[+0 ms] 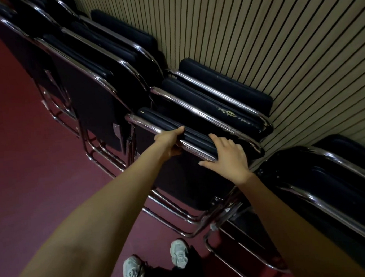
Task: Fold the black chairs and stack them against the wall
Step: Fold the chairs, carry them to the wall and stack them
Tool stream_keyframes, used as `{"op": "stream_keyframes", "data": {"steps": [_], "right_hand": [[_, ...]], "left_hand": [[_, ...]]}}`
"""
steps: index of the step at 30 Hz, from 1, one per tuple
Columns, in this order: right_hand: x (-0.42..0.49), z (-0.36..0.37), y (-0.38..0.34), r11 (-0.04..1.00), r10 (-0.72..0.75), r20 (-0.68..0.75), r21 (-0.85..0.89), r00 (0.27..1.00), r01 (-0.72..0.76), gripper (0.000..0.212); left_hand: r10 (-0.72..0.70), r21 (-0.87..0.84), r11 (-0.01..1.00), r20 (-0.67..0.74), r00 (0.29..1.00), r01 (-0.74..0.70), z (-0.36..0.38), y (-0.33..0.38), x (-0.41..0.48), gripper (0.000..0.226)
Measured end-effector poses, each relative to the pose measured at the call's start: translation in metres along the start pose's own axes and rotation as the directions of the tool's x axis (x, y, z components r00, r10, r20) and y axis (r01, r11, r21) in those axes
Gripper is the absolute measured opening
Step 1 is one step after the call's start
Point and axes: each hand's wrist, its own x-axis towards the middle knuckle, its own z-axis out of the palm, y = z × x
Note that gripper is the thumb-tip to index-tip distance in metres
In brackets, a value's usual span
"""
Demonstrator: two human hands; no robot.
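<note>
A folded black chair [180, 178] with a chrome frame stands nearest me, leaning on two more folded chairs [209, 107] against the slatted wall [279, 43]. My left hand [170, 142] grips the chair's chrome top bar, thumb over the padded back. My right hand [227, 156] rests on the same top edge further right, fingers curled over the black pad and thumb pointing left along the bar.
Another stack of folded black chairs [98, 79] leans on the wall to the left, and one more stack [334, 192] to the right. Chrome legs [176, 215] spread across the dark red floor [27, 172]. My two grey shoes [179, 253] stand just before the legs.
</note>
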Motion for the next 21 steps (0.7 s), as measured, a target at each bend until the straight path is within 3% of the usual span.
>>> {"op": "stream_keyframes", "data": {"steps": [3, 6, 12, 16, 21], "right_hand": [[-0.002, -0.005, -0.005, 0.999, 0.009, 0.093, 0.040, 0.996, -0.013, 0.105], [-0.002, -0.008, -0.012, 0.999, 0.026, 0.115, 0.022, 0.993, -0.028, 0.108], [-0.008, -0.011, -0.019, 0.997, 0.069, 0.088, 0.037, 0.994, -0.073, 0.101], [0.001, -0.014, -0.035, 0.997, 0.075, 0.133, -0.036, 0.988, -0.071, 0.093], [0.000, -0.014, -0.036, 0.996, 0.082, 0.065, 0.024, 0.995, -0.083, 0.073]], "left_hand": [[0.034, -0.018, 0.999, -0.002, 0.999, -0.034, -0.010, -0.008, -0.006, 0.012], [0.038, -0.112, 0.993, -0.029, 0.999, -0.041, -0.024, -0.011, -0.011, 0.021], [-0.008, -0.249, 0.968, -0.003, 1.000, 0.007, -0.041, -0.001, -0.024, 0.015], [-0.020, -0.318, 0.948, -0.074, 0.997, -0.005, -0.052, 0.011, -0.013, 0.019], [-0.038, -0.248, 0.969, -0.062, 0.997, 0.021, -0.066, 0.019, 0.008, 0.021]]}}
